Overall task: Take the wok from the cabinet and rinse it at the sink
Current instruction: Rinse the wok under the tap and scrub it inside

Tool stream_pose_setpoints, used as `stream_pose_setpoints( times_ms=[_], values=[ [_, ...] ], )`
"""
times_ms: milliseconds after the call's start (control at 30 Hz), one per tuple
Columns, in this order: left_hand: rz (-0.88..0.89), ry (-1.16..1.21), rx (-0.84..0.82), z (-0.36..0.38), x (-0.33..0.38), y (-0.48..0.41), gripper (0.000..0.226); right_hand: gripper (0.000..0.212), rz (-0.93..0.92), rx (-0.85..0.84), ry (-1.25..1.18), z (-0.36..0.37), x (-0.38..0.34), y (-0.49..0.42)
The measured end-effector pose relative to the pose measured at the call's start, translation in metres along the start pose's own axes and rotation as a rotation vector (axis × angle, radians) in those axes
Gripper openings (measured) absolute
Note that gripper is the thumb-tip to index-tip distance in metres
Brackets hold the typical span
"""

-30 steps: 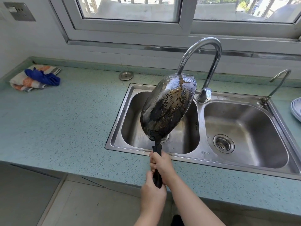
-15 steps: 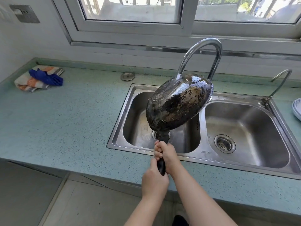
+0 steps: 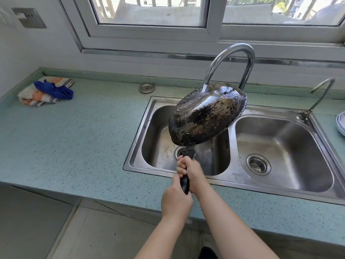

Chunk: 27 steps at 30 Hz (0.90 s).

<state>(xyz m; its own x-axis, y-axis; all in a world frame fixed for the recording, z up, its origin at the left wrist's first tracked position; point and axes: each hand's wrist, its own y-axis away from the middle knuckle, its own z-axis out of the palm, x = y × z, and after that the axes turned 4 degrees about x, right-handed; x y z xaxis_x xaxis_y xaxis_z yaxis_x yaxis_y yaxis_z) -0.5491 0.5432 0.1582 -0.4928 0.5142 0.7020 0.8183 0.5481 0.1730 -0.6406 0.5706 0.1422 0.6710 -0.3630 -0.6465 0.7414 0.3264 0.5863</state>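
Note:
The blackened wok (image 3: 207,116) hangs over the left basin of the steel double sink (image 3: 237,173), turned so its wet, scorched underside faces me. Its upper edge sits right under the spout of the tall curved tap (image 3: 229,58), where a thin stream of water meets it. Both my hands grip the black handle (image 3: 184,182): my right hand (image 3: 190,171) higher up near the pan, my left hand (image 3: 176,201) lower at the handle's end. The wok's inside is hidden from me.
A folded cloth with a blue rag (image 3: 46,90) lies at the counter's far left. A round metal sink plug (image 3: 147,88) sits behind the sink. A second small tap (image 3: 321,92) and stacked plates (image 3: 340,124) are at the right. The right basin holds only its drain strainer (image 3: 258,164).
The wok has swung from nearly upright on its edge to tilted right with its underside up under the spout. Both hands kept their grip on the handle.

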Motion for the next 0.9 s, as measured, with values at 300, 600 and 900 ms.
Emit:
stream_pose_setpoints(
  times_ms=[300,600,900],
  values=[
    [-0.033,0.075,-0.023,0.007,-0.007,0.014,0.032,0.019,-0.005,0.029,0.067,-0.008,0.008,0.011],
    [-0.074,0.217,-0.028,0.01,-0.022,0.031,0.02,0.021,-0.063,0.078,0.162,-0.01,0.021,0.03],
    [-0.14,0.312,-0.079,0.006,-0.029,0.046,0.031,0.016,-0.1,0.157,0.32,-0.018,0.036,0.04]
  ],
)
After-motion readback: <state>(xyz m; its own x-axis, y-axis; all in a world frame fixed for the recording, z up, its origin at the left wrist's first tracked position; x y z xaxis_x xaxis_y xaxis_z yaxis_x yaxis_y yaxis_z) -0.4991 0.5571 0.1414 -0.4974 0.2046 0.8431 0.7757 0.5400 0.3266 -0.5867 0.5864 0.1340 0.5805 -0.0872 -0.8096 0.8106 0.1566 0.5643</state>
